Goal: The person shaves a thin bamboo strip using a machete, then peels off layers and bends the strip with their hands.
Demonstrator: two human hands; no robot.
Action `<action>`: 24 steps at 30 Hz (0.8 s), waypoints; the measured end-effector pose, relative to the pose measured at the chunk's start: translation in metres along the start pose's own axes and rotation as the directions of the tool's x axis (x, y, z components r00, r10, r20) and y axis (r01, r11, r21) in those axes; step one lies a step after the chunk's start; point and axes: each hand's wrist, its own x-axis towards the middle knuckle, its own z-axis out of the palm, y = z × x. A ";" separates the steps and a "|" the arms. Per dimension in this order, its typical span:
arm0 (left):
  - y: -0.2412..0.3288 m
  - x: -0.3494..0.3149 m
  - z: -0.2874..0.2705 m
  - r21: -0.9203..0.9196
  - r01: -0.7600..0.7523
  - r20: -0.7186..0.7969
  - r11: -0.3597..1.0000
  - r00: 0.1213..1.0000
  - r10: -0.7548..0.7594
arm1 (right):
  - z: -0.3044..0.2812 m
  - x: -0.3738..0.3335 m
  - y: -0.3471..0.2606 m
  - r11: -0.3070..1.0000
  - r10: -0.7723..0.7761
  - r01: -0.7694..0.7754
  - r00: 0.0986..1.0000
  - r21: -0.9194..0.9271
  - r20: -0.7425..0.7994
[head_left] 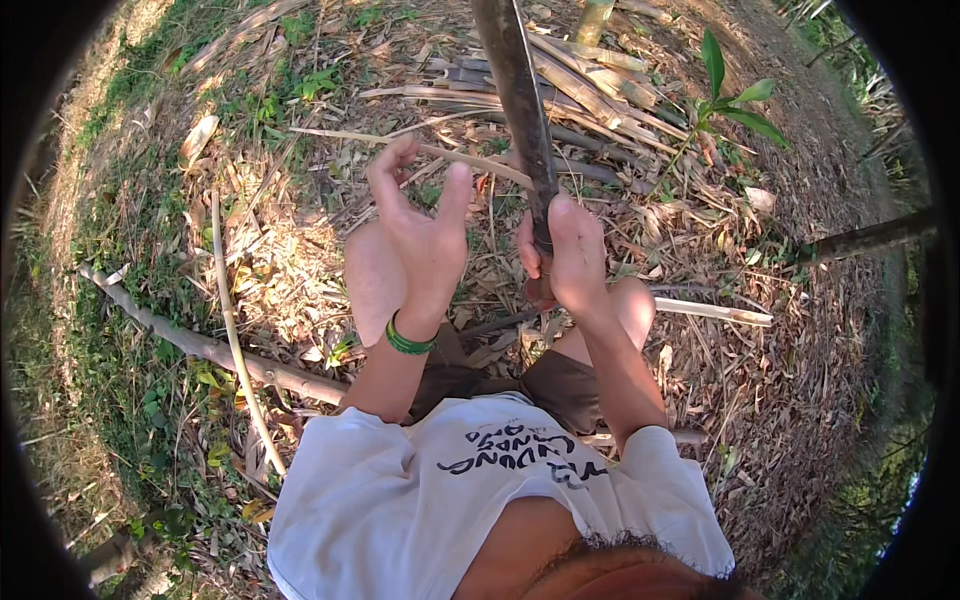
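My right hand point(572, 250) is wrapped round the handle end of a long knife with a dark blade point(522, 100). The blade points up and away, its far end cut off by the picture's top edge. To its left, my left hand point(425, 225), with a green band point(408, 342) at the wrist, has curled fingers and a raised thumb at a thin, pale bamboo strip point(480, 163). The strip runs from the far left past my fingertips to the blade, where its right end meets or passes behind the metal. Some of my left fingers are hidden.
Beyond the blade lies a pile of split bamboo point(590, 90). A leafy green seedling point(725, 100) grows at the right. A branch point(200, 345) and a pale stick point(232, 330) lie at the left. Another pale strip point(715, 311) sits beside my right knee. Dry leaves cover the ground.
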 end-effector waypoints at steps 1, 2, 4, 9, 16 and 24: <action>0.011 -0.008 -0.005 -0.137 0.164 -0.003 0.977 0.986 -0.166 | 0.003 -0.001 -0.005 0.999 -0.041 0.041 0.999 0.024 -0.011; 0.021 -0.013 -0.008 -0.270 0.319 0.018 0.908 0.945 -0.326 | 0.007 -0.003 -0.010 0.995 -0.081 0.082 0.996 0.048 -0.024; 0.043 -0.020 -0.006 -0.375 0.377 0.149 0.847 0.926 -0.346 | 0.011 -0.007 -0.029 0.992 -0.128 0.128 0.991 -0.005 -0.032; 0.087 -0.010 0.005 -0.488 0.323 0.189 0.811 0.946 -0.264 | 0.014 -0.008 -0.049 0.950 -0.305 0.306 0.952 -0.065 0.023; 0.106 0.035 0.036 -0.549 0.207 0.177 0.810 0.976 -0.130 | 0.008 0.010 -0.072 0.954 -0.286 0.281 0.958 -0.104 -0.030; -0.019 0.015 0.030 -0.437 0.575 0.213 0.691 0.813 -0.542 | 0.009 0.028 0.039 0.982 -0.031 0.012 0.995 -0.189 -0.096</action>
